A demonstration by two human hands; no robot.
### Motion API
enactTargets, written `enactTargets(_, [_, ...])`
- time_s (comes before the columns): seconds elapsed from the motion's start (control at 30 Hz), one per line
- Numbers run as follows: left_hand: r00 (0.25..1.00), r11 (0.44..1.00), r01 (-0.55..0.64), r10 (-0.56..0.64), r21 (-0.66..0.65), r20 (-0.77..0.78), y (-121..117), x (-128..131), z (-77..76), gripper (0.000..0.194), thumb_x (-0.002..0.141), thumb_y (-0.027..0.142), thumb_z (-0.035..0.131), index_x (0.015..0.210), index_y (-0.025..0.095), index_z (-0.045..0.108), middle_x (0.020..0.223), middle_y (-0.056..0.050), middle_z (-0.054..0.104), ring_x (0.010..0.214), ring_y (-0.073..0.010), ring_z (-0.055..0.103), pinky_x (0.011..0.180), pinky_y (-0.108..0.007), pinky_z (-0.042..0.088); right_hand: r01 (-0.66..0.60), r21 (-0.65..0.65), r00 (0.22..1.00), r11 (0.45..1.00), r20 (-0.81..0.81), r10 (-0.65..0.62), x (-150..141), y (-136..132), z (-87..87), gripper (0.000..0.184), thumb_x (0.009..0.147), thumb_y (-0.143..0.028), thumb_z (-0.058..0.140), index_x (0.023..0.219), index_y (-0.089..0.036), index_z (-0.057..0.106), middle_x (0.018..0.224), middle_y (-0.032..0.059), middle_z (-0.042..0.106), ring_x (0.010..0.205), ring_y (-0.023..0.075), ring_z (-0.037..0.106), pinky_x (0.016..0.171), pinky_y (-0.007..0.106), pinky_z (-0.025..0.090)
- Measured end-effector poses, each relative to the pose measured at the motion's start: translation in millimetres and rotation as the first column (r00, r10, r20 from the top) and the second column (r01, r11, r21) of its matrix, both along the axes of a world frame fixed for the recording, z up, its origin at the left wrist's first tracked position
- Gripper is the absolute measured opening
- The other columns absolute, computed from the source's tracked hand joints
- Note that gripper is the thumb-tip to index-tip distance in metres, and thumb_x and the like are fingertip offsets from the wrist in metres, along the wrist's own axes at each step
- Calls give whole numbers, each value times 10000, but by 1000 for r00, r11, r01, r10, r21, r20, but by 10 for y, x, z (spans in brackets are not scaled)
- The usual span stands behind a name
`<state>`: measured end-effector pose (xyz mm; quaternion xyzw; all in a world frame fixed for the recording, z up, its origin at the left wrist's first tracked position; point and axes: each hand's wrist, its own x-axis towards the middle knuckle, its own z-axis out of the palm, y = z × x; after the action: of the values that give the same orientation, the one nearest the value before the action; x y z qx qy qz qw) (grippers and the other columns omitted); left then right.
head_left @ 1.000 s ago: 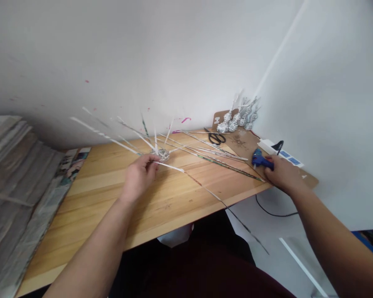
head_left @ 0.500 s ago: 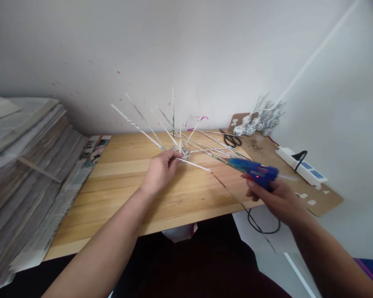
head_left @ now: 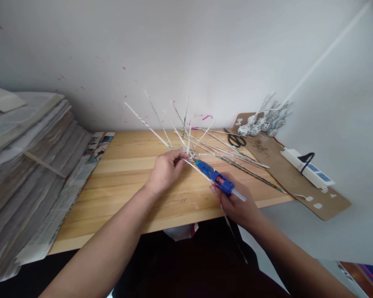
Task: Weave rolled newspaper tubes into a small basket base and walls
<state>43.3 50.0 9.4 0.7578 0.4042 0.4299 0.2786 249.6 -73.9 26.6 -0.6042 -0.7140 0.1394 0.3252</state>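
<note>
My left hand (head_left: 168, 167) pinches the edge of a small woven piece made of rolled newspaper tubes (head_left: 192, 154), whose long spokes fan up and outward over the table. In my right hand (head_left: 236, 203) is a blue hot glue gun (head_left: 216, 176), a clear glue stick (head_left: 238, 195) poking out of its back. The nozzle is at the woven piece, close to my left fingertips; whether it touches cannot be made out. One long paper tube (head_left: 199, 170) runs from the weave under the glue gun and down past the table's front edge.
Loose paper tubes (head_left: 251, 171) lie on the wooden table (head_left: 127, 194), with black-handled scissors (head_left: 236, 140) behind. Several foil-like woven bundles (head_left: 256, 124) stand at the back right. A white power strip (head_left: 307, 169) rests on brown board (head_left: 273, 165). Stacked newspapers (head_left: 34, 174) fill the left.
My right hand has brought the glue gun leftward from the table's right side to the woven piece. My left hand keeps its hold. The view has shifted slightly.
</note>
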Motion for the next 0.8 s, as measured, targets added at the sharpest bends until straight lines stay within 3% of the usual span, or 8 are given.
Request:
enactTargets(0.4, [1000, 999, 15, -15, -45, 5, -4, -2, -23, 169, 856, 224, 588, 928, 188, 737, 806, -17, 735, 681, -137, 630, 640, -238, 481, -24, -21, 992, 1000, 120, 26, 39, 42, -125, 182, 853, -261, 577, 1034, -254, 564, 882, 31, 704, 799, 223, 660, 683, 297, 440])
enactTargets(0.8, [1000, 998, 9, -9, -66, 6, -1, -3, -14, 162, 850, 219, 600, 928, 181, 736, 793, -23, 734, 608, -117, 584, 584, -236, 450, -28, -9, 983, 1000, 183, 29, 23, 50, -106, 156, 903, -273, 519, 1045, -224, 562, 911, 48, 695, 801, 220, 644, 689, 301, 423])
